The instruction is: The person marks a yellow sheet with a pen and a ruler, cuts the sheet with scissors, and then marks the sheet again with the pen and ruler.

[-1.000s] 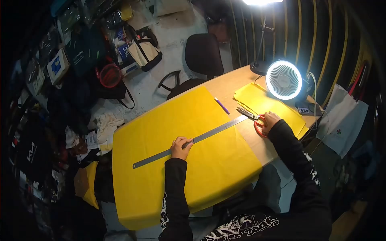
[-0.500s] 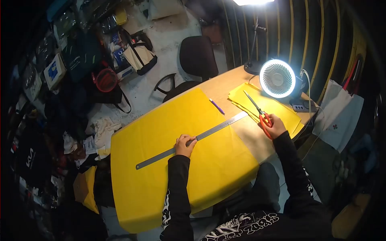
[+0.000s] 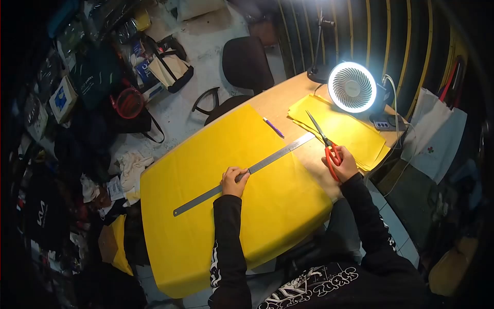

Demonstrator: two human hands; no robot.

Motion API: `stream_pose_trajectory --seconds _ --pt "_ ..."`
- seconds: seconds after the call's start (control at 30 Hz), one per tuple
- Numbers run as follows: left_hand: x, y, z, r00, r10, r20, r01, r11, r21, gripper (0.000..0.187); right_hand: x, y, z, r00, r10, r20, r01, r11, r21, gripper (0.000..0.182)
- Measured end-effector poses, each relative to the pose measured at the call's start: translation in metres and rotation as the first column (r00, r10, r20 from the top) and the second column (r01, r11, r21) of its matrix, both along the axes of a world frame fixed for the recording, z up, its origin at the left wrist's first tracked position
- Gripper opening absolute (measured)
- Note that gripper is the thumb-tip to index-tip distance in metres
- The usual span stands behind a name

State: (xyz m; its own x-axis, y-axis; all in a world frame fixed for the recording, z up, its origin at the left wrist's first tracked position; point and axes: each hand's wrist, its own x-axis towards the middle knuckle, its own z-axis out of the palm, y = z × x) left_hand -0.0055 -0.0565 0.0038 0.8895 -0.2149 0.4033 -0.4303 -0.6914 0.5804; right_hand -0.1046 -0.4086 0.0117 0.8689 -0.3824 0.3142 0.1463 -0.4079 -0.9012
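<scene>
A long metal ruler [image 3: 200,200] lies diagonally across a large yellow sheet [image 3: 190,247] that covers much of the table and hangs over its near edge. My left hand [image 3: 234,181] grips the ruler near its middle. In my right hand [image 3: 343,164] are red-handled scissors [image 3: 318,126], held by the handles over the table's right part, with the blades pointing up and away. Beyond the ruler lies a purple pen [image 3: 273,127] near the sheet's edge. Folded yellow pieces [image 3: 360,138] are stacked just past the scissors.
On the wooden table [image 3: 288,92] a lit round fan [image 3: 352,87] stands at the back right, beside a power strip [image 3: 382,124] with cables. A dark chair [image 3: 248,63] is behind the table. Bags and cloth clutter the floor at left. White bags [image 3: 429,136] hang at right.
The view has shifted slightly, so the table and fan sit higher in the frame. My right hand has moved a little left and nearer with the scissors. My left hand still holds the ruler.
</scene>
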Motion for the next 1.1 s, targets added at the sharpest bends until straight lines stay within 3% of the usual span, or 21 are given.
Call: stream_pose_trajectory --seconds 0.23,0.33,0.43,0.47,0.57,0.67,0.77,1.1 --pt "0.000 0.000 -0.001 1.000 0.003 0.009 -0.003 1.000 -0.001 0.019 0.023 0.011 -0.003 0.996 -0.088 -0.020 0.085 0.988 -0.131 0.047" --pt "0.003 0.002 -0.004 1.000 -0.002 -0.020 0.001 1.000 -0.023 0.018 0.021 0.015 -0.001 0.995 -0.100 -0.003 0.100 0.991 -0.090 0.057" --pt "0.004 0.002 -0.007 1.000 0.004 -0.016 -0.004 1.000 -0.017 0.018 0.019 0.017 0.004 0.995 -0.096 0.012 0.097 0.994 -0.043 0.057" --pt "0.004 0.002 -0.008 1.000 0.000 -0.017 0.000 1.000 -0.024 0.018 0.019 0.016 0.003 0.996 -0.084 0.009 0.084 0.994 -0.071 0.047" --pt "0.005 0.001 -0.008 1.000 -0.003 -0.007 0.003 1.000 -0.023 0.018 0.019 0.014 0.002 0.996 -0.092 -0.020 0.088 0.985 -0.147 0.046" --pt "0.001 -0.001 -0.001 1.000 0.008 0.012 -0.008 1.000 0.010 0.018 0.020 0.016 0.000 0.994 -0.108 0.009 0.109 0.988 -0.111 0.055" --pt "0.001 -0.001 0.000 1.000 0.015 0.007 -0.015 1.000 0.015 0.018 0.018 0.017 0.003 0.996 -0.084 0.037 0.087 0.993 -0.080 0.046" --pt "0.000 -0.003 0.000 1.000 0.010 -0.010 -0.010 1.000 0.002 0.018 0.020 0.016 -0.001 0.994 -0.107 0.023 0.108 0.992 -0.067 0.055"
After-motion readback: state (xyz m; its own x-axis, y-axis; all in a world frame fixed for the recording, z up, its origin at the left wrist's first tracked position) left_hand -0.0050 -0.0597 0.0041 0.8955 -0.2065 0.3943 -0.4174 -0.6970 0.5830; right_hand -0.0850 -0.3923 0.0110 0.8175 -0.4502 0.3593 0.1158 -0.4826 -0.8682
